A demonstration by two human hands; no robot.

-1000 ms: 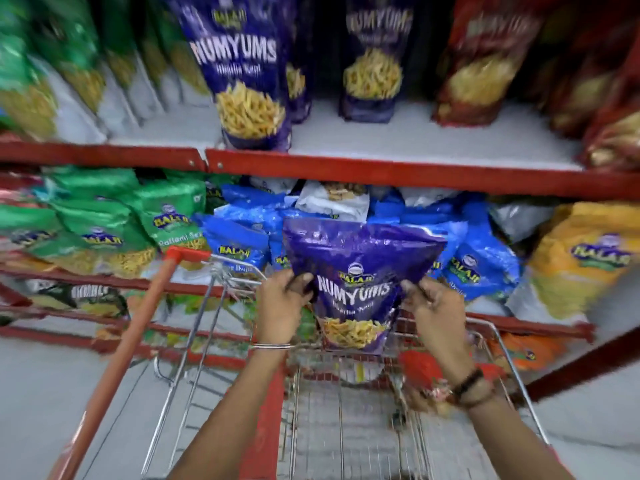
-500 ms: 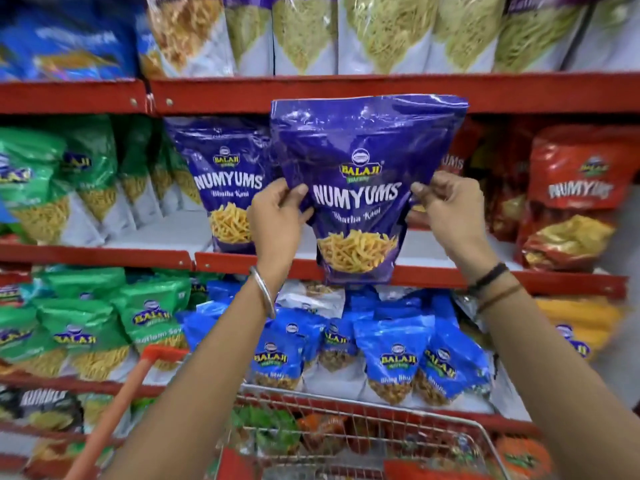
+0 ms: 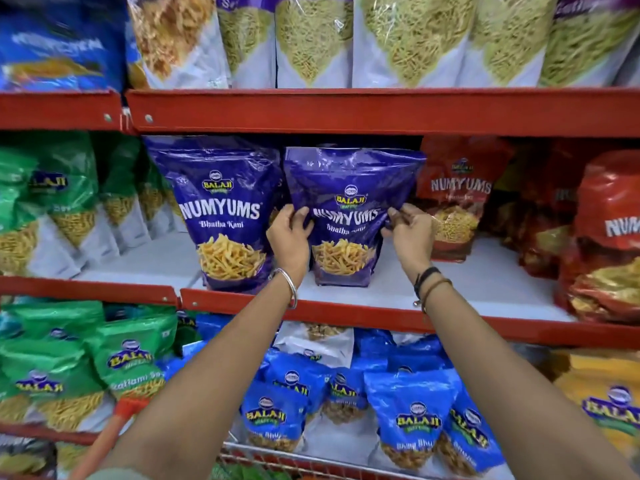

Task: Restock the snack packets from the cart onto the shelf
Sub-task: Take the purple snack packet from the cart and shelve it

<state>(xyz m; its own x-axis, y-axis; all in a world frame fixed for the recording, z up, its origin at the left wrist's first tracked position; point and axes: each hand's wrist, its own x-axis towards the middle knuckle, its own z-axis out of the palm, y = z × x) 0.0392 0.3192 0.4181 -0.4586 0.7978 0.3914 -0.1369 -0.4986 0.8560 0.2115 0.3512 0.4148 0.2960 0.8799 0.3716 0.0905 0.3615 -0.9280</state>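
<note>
A purple Numyums packet (image 3: 349, 188) stands upright on the white middle shelf (image 3: 485, 285), right of another purple Numyums packet (image 3: 221, 209) of the same kind. My left hand (image 3: 289, 233) grips its left edge and my right hand (image 3: 407, 228) pinches its right edge. The packet's base rests on the shelf board. Only the cart's orange handle (image 3: 117, 420) and a strip of its wire rim (image 3: 277, 459) show at the bottom.
Red Numyums packets (image 3: 457, 199) stand right of the held packet, green packets (image 3: 62, 195) to the left. The red shelf lip (image 3: 346, 112) hangs just above the packet top. Blue packets (image 3: 412, 417) fill the shelf below. Bare shelf board lies in front of the red packets.
Both hands lifted the purple packet from over the cart up to the middle shelf, then pushed it in and set it down beside the other purple packet.
</note>
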